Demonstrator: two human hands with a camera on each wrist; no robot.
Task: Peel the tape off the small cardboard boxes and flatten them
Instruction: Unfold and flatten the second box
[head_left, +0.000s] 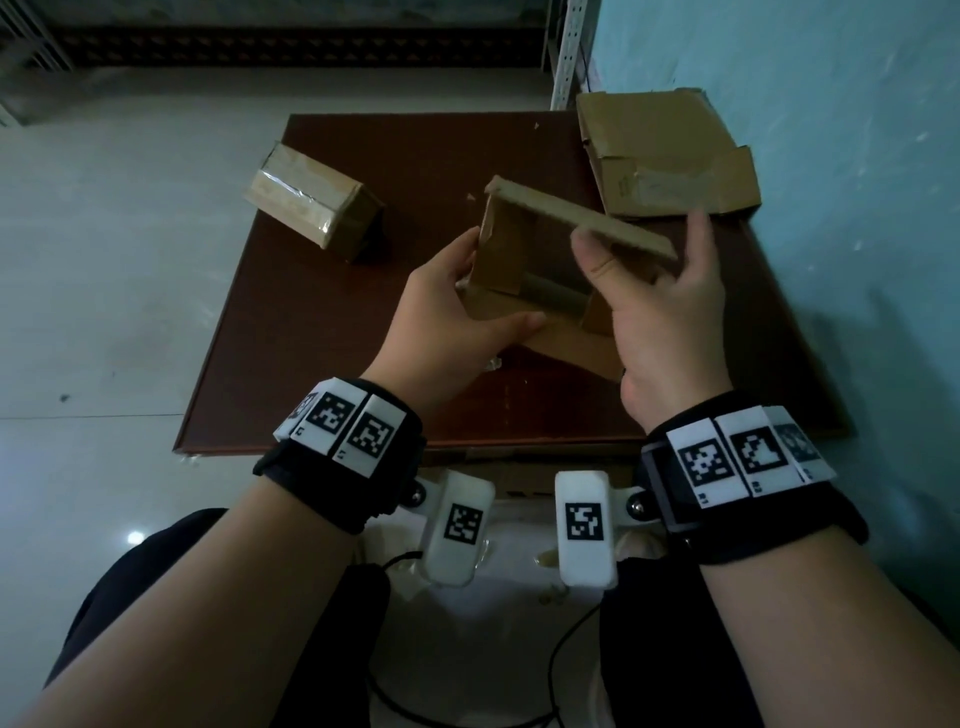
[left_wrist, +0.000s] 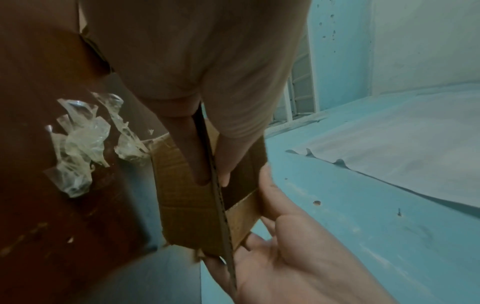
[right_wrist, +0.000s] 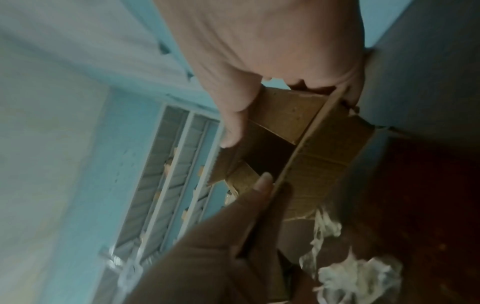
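Both hands hold a small opened cardboard box (head_left: 550, 210) above the brown table (head_left: 322, 332), its flaps loose and its hollow inside facing me. My left hand (head_left: 493, 291) grips the box's left wall, thumb on the near flap. My right hand (head_left: 641, 234) pinches the long upper flap, thumb in front and fingers behind. In the left wrist view my fingers (left_wrist: 207, 164) clamp a wall of the box (left_wrist: 182, 195). A second box (head_left: 311, 202), still wrapped in shiny clear tape, lies at the table's left. A flattened box (head_left: 670, 150) lies at the back right.
Crumpled wads of peeled clear tape (left_wrist: 78, 148) lie on the table beside the held box, also seen as tape wads (right_wrist: 358, 273) in the right wrist view. A blue wall (head_left: 831, 156) runs close along the table's right edge. A metal shelf upright (head_left: 569, 52) stands behind.
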